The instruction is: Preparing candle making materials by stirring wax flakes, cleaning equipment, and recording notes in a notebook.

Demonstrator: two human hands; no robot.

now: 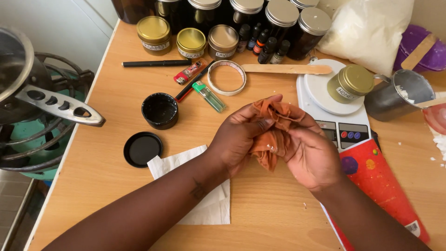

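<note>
Bunching orange cloth (274, 132) between fingers (260, 124)

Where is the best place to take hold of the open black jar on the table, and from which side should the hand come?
Probably from above, with the grip across the outer wall of the black jar. It stands upright and open, its lid lying apart, and the table around it is bare.
</note>
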